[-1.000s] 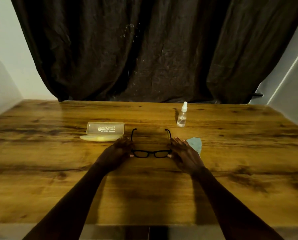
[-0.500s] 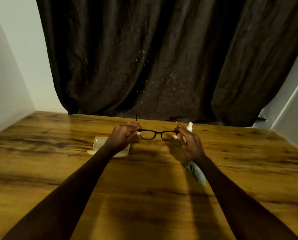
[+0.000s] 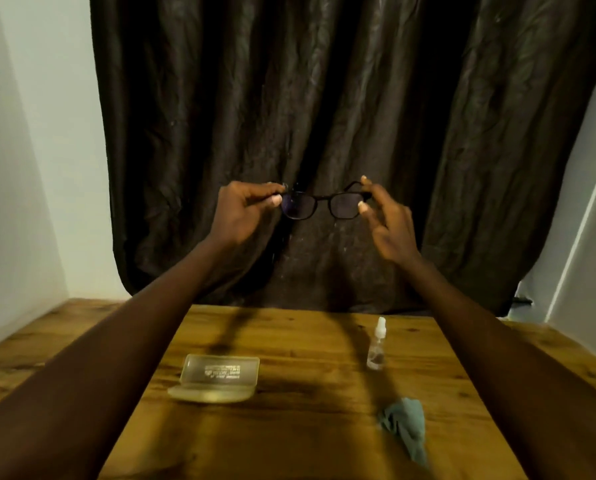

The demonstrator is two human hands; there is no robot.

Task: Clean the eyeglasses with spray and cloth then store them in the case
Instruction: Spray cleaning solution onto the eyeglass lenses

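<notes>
Black-framed eyeglasses (image 3: 321,204) are held up in the air in front of the dark curtain, well above the table. My left hand (image 3: 243,211) pinches the frame's left end and my right hand (image 3: 386,223) pinches its right end with thumb and forefinger, other fingers spread. On the table below, a translucent yellowish case (image 3: 217,377) lies open at centre left. A small clear spray bottle (image 3: 376,344) with a white cap stands upright at centre right. A crumpled grey-green cloth (image 3: 405,426) lies nearer to me, in front of the bottle.
The wooden table (image 3: 307,445) runs from wall to wall. A dark brown curtain (image 3: 324,98) hangs behind it. White walls close in on the left and right.
Both hands have raised the eyeglasses from the tabletop to high in front of the curtain. The view has tilted upward. Case, bottle and cloth stay where they were.
</notes>
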